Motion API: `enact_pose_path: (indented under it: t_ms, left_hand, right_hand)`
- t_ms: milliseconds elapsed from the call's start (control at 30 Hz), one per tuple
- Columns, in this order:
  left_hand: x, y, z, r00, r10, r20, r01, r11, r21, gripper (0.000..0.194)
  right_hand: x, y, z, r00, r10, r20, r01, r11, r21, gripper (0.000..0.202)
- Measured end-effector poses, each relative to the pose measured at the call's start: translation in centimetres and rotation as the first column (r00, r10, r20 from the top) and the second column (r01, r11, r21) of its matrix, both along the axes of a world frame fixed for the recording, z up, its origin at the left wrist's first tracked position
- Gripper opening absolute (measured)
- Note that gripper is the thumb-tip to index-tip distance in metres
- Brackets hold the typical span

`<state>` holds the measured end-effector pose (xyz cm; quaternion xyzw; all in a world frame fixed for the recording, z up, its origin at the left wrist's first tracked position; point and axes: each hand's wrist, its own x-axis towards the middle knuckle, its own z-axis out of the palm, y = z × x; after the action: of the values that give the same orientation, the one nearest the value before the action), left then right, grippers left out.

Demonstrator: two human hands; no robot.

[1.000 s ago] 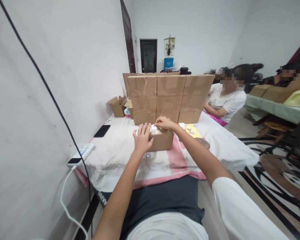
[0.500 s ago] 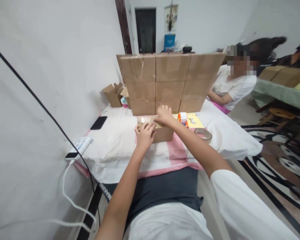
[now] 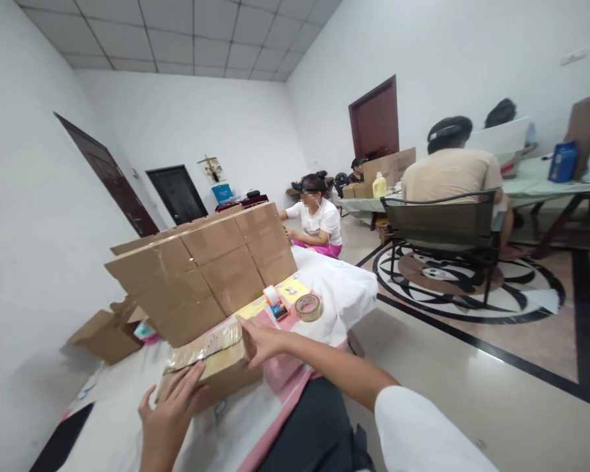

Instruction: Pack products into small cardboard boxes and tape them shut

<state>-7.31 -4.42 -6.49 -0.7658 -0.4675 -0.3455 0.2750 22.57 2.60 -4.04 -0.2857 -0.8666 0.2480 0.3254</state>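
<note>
Had carton (image 3: 236,377) between left hand (image 3: 171,405), fingers loosely spread, and right hand (image 3: 265,342), thumb apart from fingers; got wrinkled tape (image 3: 217,341) on top already; couldn't confirm any sealing left.

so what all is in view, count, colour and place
Taped box: 1, brown, front
Stacked boxes: several, brown, behind it
Open box: at least 1, brown, left of stack
Flat slab: 1, black, lower left
Tape dispenser: 1, orange, past taped box, right
Tape roll: 1, brown, right of dispenser
Tablecloth: 1, white and pink, under these
Doors: 3, brown and black, background
People: at least 4, mixed tops, around room
Chair: 1, dark, right
Far table: 1, green cover, right
Bottle: 1, yellow, far table
Container: 1, blue, far table
Left grip: 1, bare, on taped box's left
Right grip: 1, bare, at its right end
</note>
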Motion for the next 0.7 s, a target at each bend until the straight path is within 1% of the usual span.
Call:
enact_pose_path:
  t_ms: [33,67,100,133,167,200,233,267,300,333,367,400,433,467,500,533,567,633,700]
  left_hand:
    - [0.0,-0.3,-0.2,0.999,0.035,0.021,-0.035,0.999,0.016,0.058]
    - [0.2,-0.4,-0.6,0.995,0.082,0.065,-0.084,0.996,0.034,0.062]
    - [0.6,-0.5,-1.0,0.984,0.129,0.121,-0.135,0.990,0.038,0.065]
    - [1.3,-0.5,-1.6,0.973,0.164,0.164,-0.167,0.986,0.007,0.067]
    - [2.1,-0.3,-2.4,0.967,0.183,0.175,-0.173,0.982,-0.071,0.067]
    - [3.1,-0.1,-3.2,0.971,0.190,0.146,-0.160,0.968,-0.195,0.065]
    - [4.1,0.1,-4.0,0.979,0.186,0.086,-0.146,0.927,-0.346,0.062]
    - [5.1,0.2,-4.8,0.985,0.174,0.011,-0.146,0.858,-0.493,0.060]
    - [6.0,0.4,-5.5,0.985,0.162,-0.060,-0.165,0.774,-0.611,0.059]
    - [6.7,0.5,-6.1,0.980,0.161,-0.115,-0.195,0.699,-0.688,0.059]
    - [7.2,0.7,-6.5,0.974,0.171,-0.150,-0.225,0.644,-0.731,0.060]
    - [7.5,0.8,-6.9,0.970,0.179,-0.167,-0.243,0.611,-0.753,0.062]
    - [7.5,1.0,-7.2,0.969,0.178,-0.171,-0.244,0.596,-0.765,0.064]
    - [7.3,1.2,-7.5,0.971,0.171,-0.166,-0.236,0.592,-0.770,0.065]
    - [6.9,1.4,-7.8,0.975,0.162,-0.154,-0.221,0.598,-0.770,0.065]
    - [6.5,1.7,-8.1,0.979,0.154,-0.134,-0.201,0.610,-0.766,0.065]
    - [6.0,2.0,-8.5,0.984,0.145,-0.107,-0.175,0.627,-0.759,0.064]
    - [5.1,2.8,-9.3,0.991,0.124,-0.041,-0.114,0.665,-0.738,0.062]
    - [4.6,3.6,-9.6,0.993,0.116,0.027,-0.062,0.697,-0.714,0.060]
  right_hand:
    - [0.1,-0.5,-0.7,0.996,-0.015,-0.083,0.016,1.000,0.019,0.143]
    - [0.5,-1.1,-1.1,0.984,-0.042,-0.173,0.047,0.998,0.028,0.136]
    - [1.3,-1.7,-1.2,0.962,-0.080,-0.261,0.090,0.996,0.027,0.128]
    - [2.5,-2.3,-0.9,0.930,-0.127,-0.346,0.142,0.990,0.017,0.119]
    - [4.1,-2.8,-0.5,0.884,-0.186,-0.428,0.205,0.979,-0.001,0.111]
    - [6.0,-3.3,0.1,0.836,-0.240,-0.493,0.266,0.964,-0.018,0.105]
    - [8.1,-3.7,0.8,0.772,-0.307,-0.557,0.339,0.940,-0.047,0.101]
    - [10.4,-3.9,1.6,0.708,-0.380,-0.595,0.415,0.906,-0.085,0.098]
    - [12.8,-3.8,2.3,0.648,-0.441,-0.622,0.494,0.864,-0.099,0.098]
    - [15.3,-3.4,2.9,0.583,-0.511,-0.632,0.586,0.803,-0.108,0.098]
    - [17.6,-2.8,3.2,0.533,-0.574,-0.622,0.672,0.734,-0.100,0.100]
    - [19.7,-1.7,3.3,0.489,-0.630,-0.603,0.748,0.659,-0.082,0.102]
    - [21.6,-0.5,3.1,0.444,-0.690,-0.572,0.816,0.575,-0.059,0.102]
    - [23.2,1.0,2.6,0.402,-0.748,-0.528,0.871,0.490,-0.032,0.101]
    - [24.5,2.6,1.8,0.367,-0.802,-0.471,0.908,0.419,-0.006,0.099]
    - [25.4,4.4,0.9,0.338,-0.848,-0.409,0.931,0.365,0.013,0.097]
    - [25.9,6.2,0.0,0.317,-0.883,-0.346,0.944,0.328,0.029,0.095]
    - [26.1,10.1,-1.5,0.289,-0.929,-0.233,0.957,0.287,0.045,0.093]
    - [25.6,14.3,-2.0,0.250,-0.959,-0.135,0.968,0.245,0.052,0.095]
